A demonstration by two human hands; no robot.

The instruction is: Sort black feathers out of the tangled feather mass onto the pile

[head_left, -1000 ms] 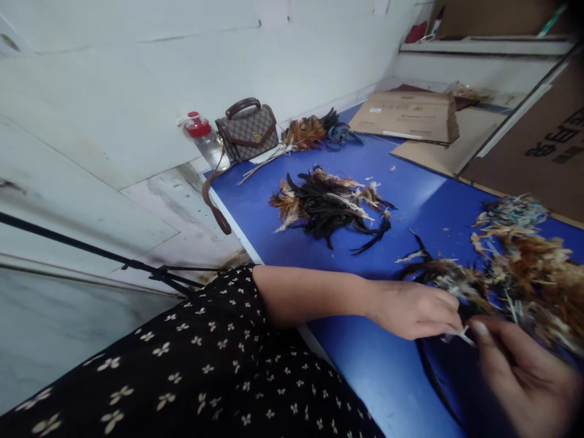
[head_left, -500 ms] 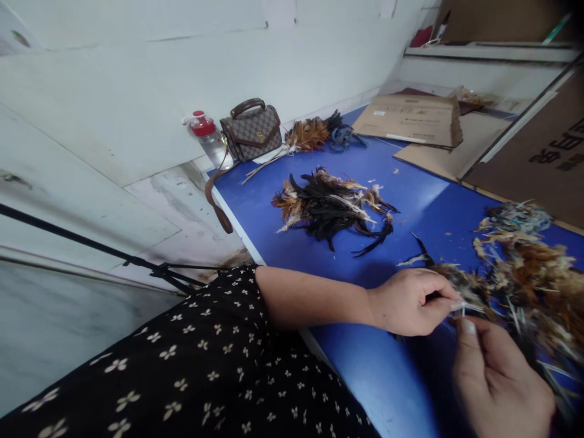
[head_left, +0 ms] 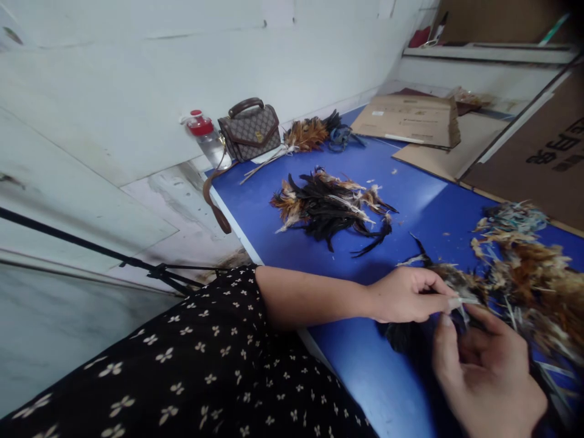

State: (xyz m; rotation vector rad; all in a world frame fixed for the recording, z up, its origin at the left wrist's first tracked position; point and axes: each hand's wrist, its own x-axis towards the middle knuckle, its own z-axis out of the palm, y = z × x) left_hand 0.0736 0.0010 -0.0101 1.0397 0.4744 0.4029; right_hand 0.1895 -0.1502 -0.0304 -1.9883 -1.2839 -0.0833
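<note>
Between our fingertips sits a thin pale quill end (head_left: 457,300): the fingers of our left hand (head_left: 407,296) are pinched together on it, and the thumb and fingers of our right hand (head_left: 486,372) close in on the same spot from below, touching it. Dark feathers (head_left: 401,336) hang beneath our left hand, lying on the blue tabletop (head_left: 410,194). Just beyond the fingers to the right spreads a loose heap of brown and pale feathers (head_left: 524,274), reaching to the picture's edge. Further out past our left hand lies a separate pile of black and tan feathers (head_left: 331,207), well apart from the fingers. At the far end, against the wall, stand a brown patterned handbag (head_left: 249,131) and a bottle with a red cap (head_left: 203,137) just beside it, with a tied orange feather bundle (head_left: 305,135) on the other side of the bag. Flat cardboard sheets (head_left: 410,118) lie beyond the heap. Our dark flowered sleeve (head_left: 205,359) fills the near left.
</note>
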